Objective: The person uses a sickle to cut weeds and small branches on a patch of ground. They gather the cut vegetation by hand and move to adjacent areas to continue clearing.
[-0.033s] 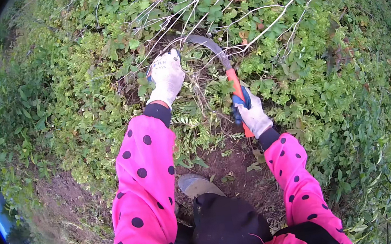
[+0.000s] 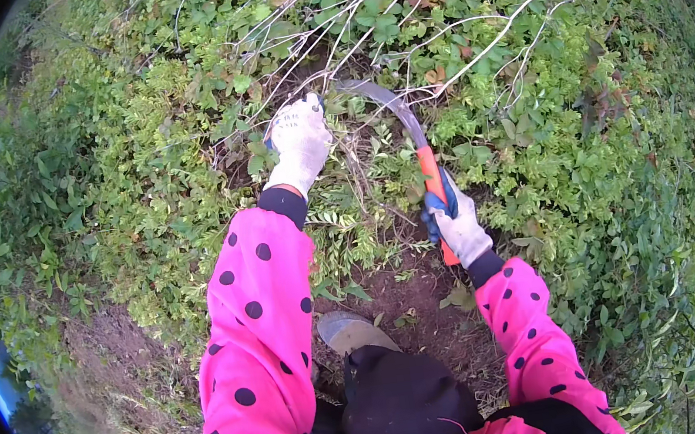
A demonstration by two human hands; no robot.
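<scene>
My right hand (image 2: 459,224), in a white glove with a blue palm, is closed round the orange handle of a sickle (image 2: 431,172). The sickle's curved grey blade (image 2: 389,97) arcs away and to the left, its tip low among the stems beside my left hand. My left hand (image 2: 300,135), gloved the same way, is closed in a fist on plant stems (image 2: 274,95) at the far edge of a thinned patch. Its fingertips are turned down and hidden. Cut or bent leafy sprigs (image 2: 330,219) lie between the two hands.
Long bare pale branches (image 2: 507,25) spread over the low green plants (image 2: 548,138) at the far side. Bare brown soil (image 2: 410,292) shows near me, with my shoe (image 2: 352,332) on it. Dry ground (image 2: 116,361) lies to the left.
My right hand has drawn the sickle a little toward me and to the right. My left hand has stayed almost in place.
</scene>
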